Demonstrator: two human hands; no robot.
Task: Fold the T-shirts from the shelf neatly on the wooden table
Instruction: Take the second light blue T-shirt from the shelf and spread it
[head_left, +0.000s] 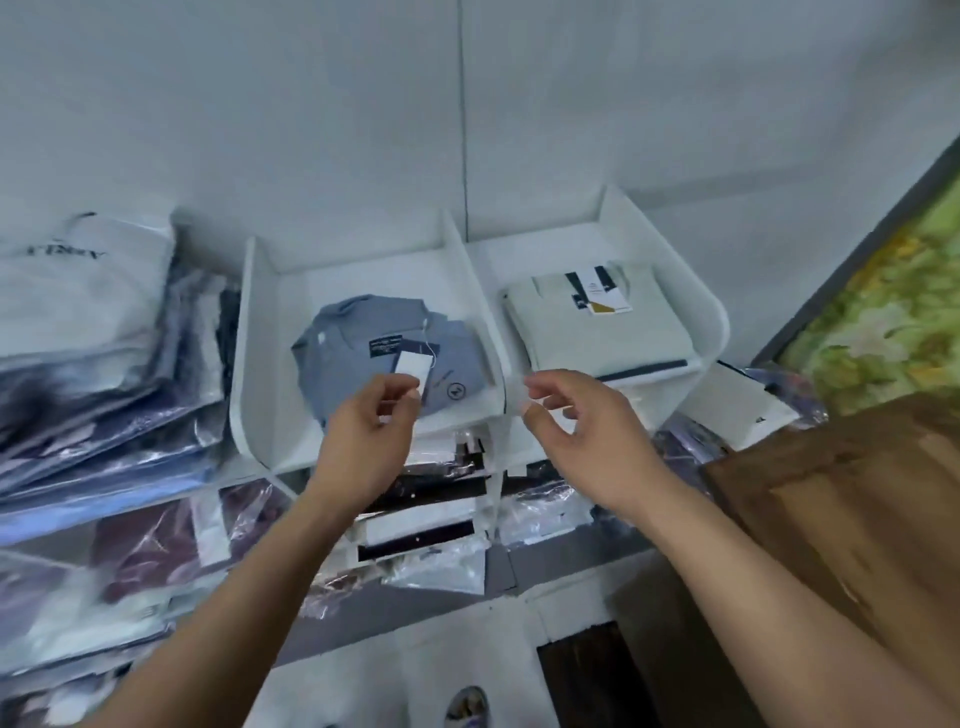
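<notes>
Head view. White shelf (244, 374) with two top compartments split by a divider (483, 332). Left compartment: folded blue shirt (353, 343), collar towards the wall, with a white tag (413, 366) lying on its front. Right compartment: folded pale shirt (602, 332) with a dark trim stripe and card labels at its collar. Left hand (371, 426) reaches over the blue shirt, fingers curled, fingertips at the lower edge of the tag; whether they pinch it cannot be told. Right hand (571, 421) hovers at the front end of the divider, fingers loosely bent, grasping nothing. Bagged clothes (104, 374) are stacked left of the compartments and on the tier below. Wooden table (857, 493) at lower right, apart from both shirts
</notes>
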